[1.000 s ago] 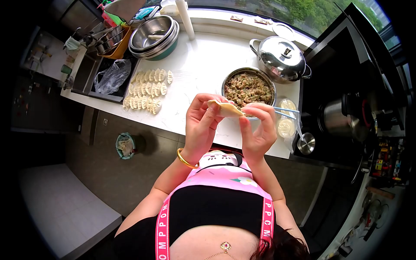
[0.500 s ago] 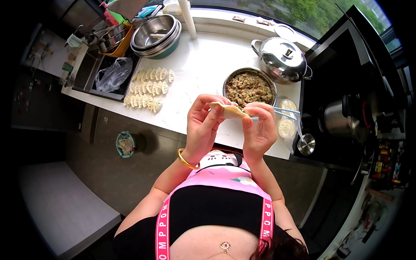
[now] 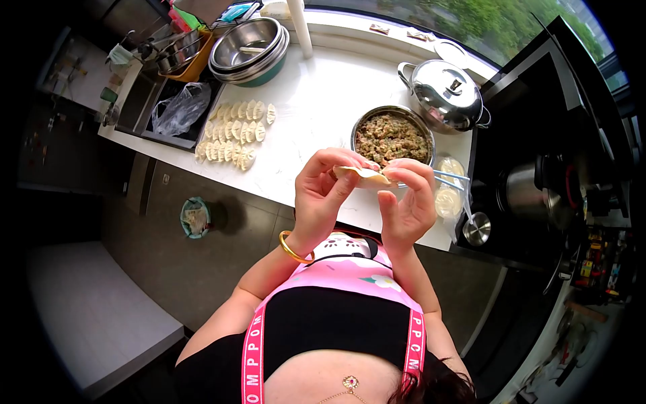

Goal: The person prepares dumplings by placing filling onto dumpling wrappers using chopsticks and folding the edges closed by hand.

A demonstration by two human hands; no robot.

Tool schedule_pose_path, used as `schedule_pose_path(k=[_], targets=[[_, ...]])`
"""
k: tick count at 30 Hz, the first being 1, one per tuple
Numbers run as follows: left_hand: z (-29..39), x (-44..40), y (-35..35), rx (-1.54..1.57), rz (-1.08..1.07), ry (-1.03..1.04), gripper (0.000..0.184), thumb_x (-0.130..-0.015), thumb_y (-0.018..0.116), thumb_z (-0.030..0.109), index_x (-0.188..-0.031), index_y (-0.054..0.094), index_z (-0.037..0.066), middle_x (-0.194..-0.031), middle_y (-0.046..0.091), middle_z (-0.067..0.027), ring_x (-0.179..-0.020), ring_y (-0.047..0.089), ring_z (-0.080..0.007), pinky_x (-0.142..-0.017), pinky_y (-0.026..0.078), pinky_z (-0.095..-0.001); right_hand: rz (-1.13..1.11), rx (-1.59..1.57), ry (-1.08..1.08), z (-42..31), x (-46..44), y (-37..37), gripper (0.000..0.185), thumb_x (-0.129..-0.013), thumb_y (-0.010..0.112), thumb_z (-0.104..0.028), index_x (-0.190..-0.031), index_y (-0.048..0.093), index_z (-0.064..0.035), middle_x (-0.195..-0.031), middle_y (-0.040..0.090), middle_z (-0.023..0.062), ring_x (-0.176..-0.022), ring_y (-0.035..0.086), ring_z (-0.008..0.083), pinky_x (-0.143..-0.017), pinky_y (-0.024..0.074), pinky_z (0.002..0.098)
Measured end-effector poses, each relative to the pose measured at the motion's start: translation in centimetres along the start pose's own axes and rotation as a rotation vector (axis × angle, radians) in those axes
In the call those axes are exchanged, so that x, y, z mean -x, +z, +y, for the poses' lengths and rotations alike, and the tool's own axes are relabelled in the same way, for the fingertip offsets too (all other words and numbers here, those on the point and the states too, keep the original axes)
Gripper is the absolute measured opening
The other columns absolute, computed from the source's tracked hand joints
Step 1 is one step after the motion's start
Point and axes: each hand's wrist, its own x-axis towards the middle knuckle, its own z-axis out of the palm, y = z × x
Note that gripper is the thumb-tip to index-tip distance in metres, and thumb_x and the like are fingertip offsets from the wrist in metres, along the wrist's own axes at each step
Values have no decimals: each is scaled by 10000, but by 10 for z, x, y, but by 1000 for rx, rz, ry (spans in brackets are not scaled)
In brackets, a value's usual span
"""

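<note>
In front of my chest, a folded dumpling [image 3: 365, 176] in a pale wrapper is held between both hands. My left hand [image 3: 324, 192], with a gold bangle at the wrist, grips its left end between thumb and fingers. At the right end, the fingertips of my right hand [image 3: 412, 202] are on the edge, and that thumb sits lower, a little off the wrapper. Just beyond the hands stands a steel bowl [image 3: 354, 138] of minced filling [image 3: 390, 135]. Blue chopsticks [image 3: 452, 180] stick out at its right, partly hidden by my right hand.
Rows of finished dumplings [image 3: 232, 131] lie on the left of the white counter [image 3: 316, 87]. Round wrappers [image 3: 448, 202] in plastic lie at the right. A lidded pot [image 3: 444, 94], stacked basins [image 3: 249, 50], a sink with a plastic bag [image 3: 182, 111] and a stove [image 3: 518, 135] surround the work area.
The dumpling's wrapper has tipped and looks flatter from above. My right thumb has dropped away from its edge. The view has shifted slightly.
</note>
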Motion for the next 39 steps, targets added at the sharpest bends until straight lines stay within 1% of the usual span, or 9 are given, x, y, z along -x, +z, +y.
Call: schedule_pose_path(k=[5, 12, 17, 22, 25, 29, 32, 35, 39], targets=[[-3, -2, -1, -107, -66, 126, 130, -887, 621, 24, -1000, 559, 5, -1015, 577, -129, -985, 619, -208, -844, 526, -309, -36, -12, -55, 9, 4, -4, 137, -777, 717, -14, -874, 620, -3, -867, 602, 106, -820, 599, 238, -733, 488, 328], [2, -3, -1, -165, -92, 164, 129, -871, 618, -26, -994, 582, -6, -1025, 562, -115, -965, 613, -186, -810, 531, -271, -66, -42, -65, 3, 0, -1, 155, -751, 720, 32, -868, 626, -8, -876, 594, 109, -818, 594, 231, -712, 487, 307], [3, -5, -1, -248, -59, 56, 132, -868, 622, -32, -997, 600, -16, -1036, 567, -101, -953, 606, -150, -786, 527, -248, -56, -78, 109, 8, 2, -2, 153, -761, 715, 41, -880, 627, 1, -881, 569, 91, -816, 574, 189, -706, 474, 264], [2, -9, -7, -343, -22, 85, 119, -883, 618, -2, -994, 575, -15, -1005, 586, -96, -954, 600, -147, -785, 524, -245, -41, -312, 348, 11, 1, -5, 82, -857, 651, -2, -920, 607, 24, -935, 551, 88, -893, 543, 158, -804, 434, 256], [1, -10, -9, -327, -2, 60, 119, -880, 624, 1, -987, 574, -15, -995, 589, -86, -938, 601, -133, -774, 528, -238, -34, -331, 378, 15, 1, -4, 85, -855, 655, -5, -921, 607, 21, -937, 553, 85, -885, 539, 154, -804, 429, 258], [2, -12, -7, -325, 27, 22, 114, -879, 625, 1, -982, 579, -7, -995, 589, -72, -914, 602, -116, -756, 533, -233, -31, -323, 375, 15, 1, -3, 91, -844, 670, -13, -906, 612, 19, -937, 555, 86, -881, 537, 156, -805, 422, 261], [1, -15, -6, -358, 55, 26, 107, -874, 623, -10, -974, 587, 8, -990, 590, -63, -900, 606, -109, -742, 541, -230, -167, -145, 178, 16, -1, -3, 114, -801, 711, -23, -877, 629, 1, -912, 571, 91, -862, 552, 183, -784, 428, 273], [6, -16, -5, -356, 40, 25, 94, -868, 594, -60, -953, 588, -21, -967, 589, -96, -898, 603, -132, -772, 531, -249, -197, 9, 112, 12, -5, -1, 113, -799, 711, -23, -871, 626, -8, -903, 575, 92, -850, 557, 187, -774, 432, 279], [8, -15, -7, -492, -60, 135, 151, -842, 612, -77, -981, 612, -18, -1008, 582, -105, -939, 616, -156, -791, 549, -253, -168, -6, 161, 15, -5, 0, 109, -801, 710, -25, -856, 617, -11, -909, 575, 93, -847, 558, 184, -773, 438, 282]])
